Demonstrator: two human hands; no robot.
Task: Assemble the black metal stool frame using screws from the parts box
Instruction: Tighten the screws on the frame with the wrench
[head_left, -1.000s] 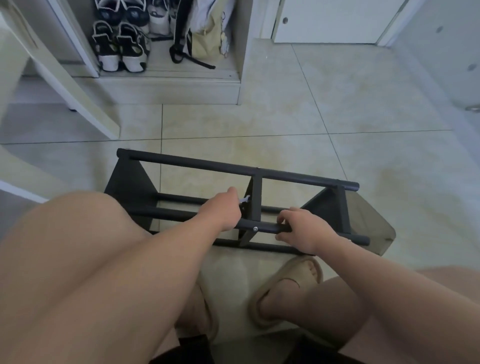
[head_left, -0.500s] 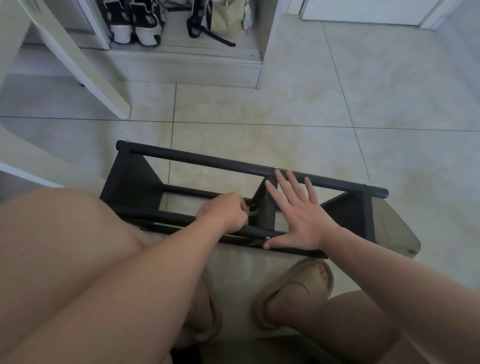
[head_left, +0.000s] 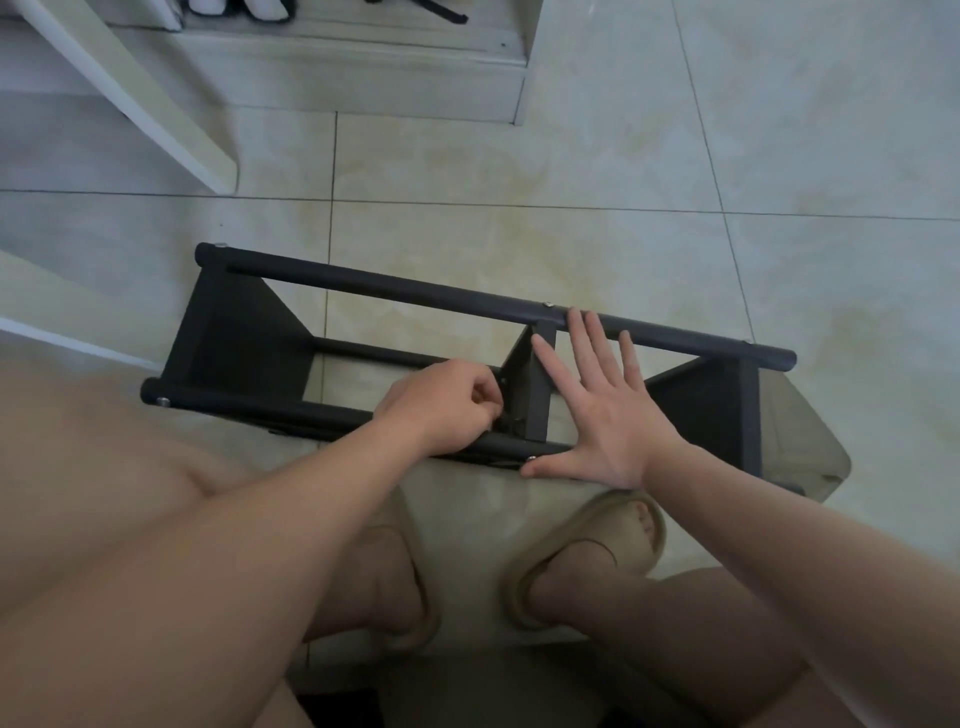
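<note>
My right hand (head_left: 608, 415) is spread flat on the stool frame (head_left: 395, 289). My left hand (head_left: 441, 410) is curled up by its middle post (head_left: 537, 395), can't tell round what.

The black stool frame (head_left: 395, 288) lies on the tiled floor (head_left: 571, 156), with sandals (head_left: 623, 525) at 6 o'clock. At 9 o'clock of its middle upright (head_left: 535, 395), the left hand (head_left: 441, 405) curls its fingers, and what they hold is hidden. At 3 o'clock, the right hand (head_left: 608, 410) lies spread flat across both rails.

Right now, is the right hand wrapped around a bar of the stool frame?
No, the right hand lies open, fingers spread flat across the black frame.
</note>
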